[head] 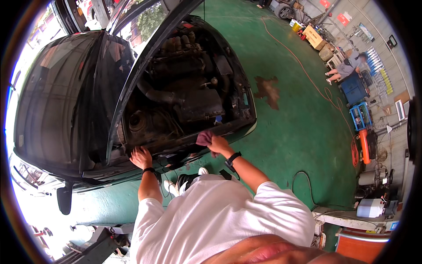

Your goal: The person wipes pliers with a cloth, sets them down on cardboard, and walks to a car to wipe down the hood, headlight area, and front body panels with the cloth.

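Note:
A dark car stands before me with its hood raised and the engine bay exposed. My right hand grips a dark reddish cloth over the near fender edge, close to a blue cap in the bay. To the left, my left hand rests on the fender edge near the base of the hood, fingers spread, with nothing seen in it. A black air filter housing lies beyond my right hand, and a strut mount sits beyond my left.
A brown stain marks the green floor. A red hose runs across it. A person is by a blue tool cabinet along the wall. The car's side mirror juts out at left, near a lift arm.

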Demonstrator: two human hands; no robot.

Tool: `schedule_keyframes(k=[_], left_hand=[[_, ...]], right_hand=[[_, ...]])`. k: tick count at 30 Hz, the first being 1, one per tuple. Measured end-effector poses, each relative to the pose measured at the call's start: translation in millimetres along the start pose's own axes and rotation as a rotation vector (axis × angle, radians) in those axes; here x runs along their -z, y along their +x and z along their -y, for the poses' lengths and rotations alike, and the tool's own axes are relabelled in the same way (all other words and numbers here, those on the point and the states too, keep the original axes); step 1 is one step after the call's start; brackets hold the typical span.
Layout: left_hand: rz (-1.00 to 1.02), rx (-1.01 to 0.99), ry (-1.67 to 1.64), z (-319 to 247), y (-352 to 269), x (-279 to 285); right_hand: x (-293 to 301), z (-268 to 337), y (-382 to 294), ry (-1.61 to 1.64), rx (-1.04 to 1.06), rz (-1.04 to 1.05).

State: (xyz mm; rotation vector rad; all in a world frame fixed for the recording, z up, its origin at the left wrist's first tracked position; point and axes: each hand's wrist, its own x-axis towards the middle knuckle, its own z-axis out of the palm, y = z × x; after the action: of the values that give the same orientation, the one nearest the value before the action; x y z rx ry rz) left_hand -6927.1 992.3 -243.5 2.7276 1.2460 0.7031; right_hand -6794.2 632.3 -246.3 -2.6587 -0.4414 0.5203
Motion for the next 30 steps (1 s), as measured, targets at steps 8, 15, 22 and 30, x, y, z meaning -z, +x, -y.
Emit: schedule_keyframes(k=[8,15,22,30], left_hand=[[0.030,0.010,0.001,-1,2,-4],[0.020,0.027,0.002,0,-1,-2],[0.032,-0.002,0.013,3,-2,1],[0.068,-0.003,0.003,1,-1,-7]], right_hand=[[-14,34,-3,-0.043,0.141,0.087],[19,-60,-5,-0.125,-0.081,0.013],[8,-53,-2,-0.010,-0.205,-0.113],[-23,23,-26,0.026,0.082,-0.056]])
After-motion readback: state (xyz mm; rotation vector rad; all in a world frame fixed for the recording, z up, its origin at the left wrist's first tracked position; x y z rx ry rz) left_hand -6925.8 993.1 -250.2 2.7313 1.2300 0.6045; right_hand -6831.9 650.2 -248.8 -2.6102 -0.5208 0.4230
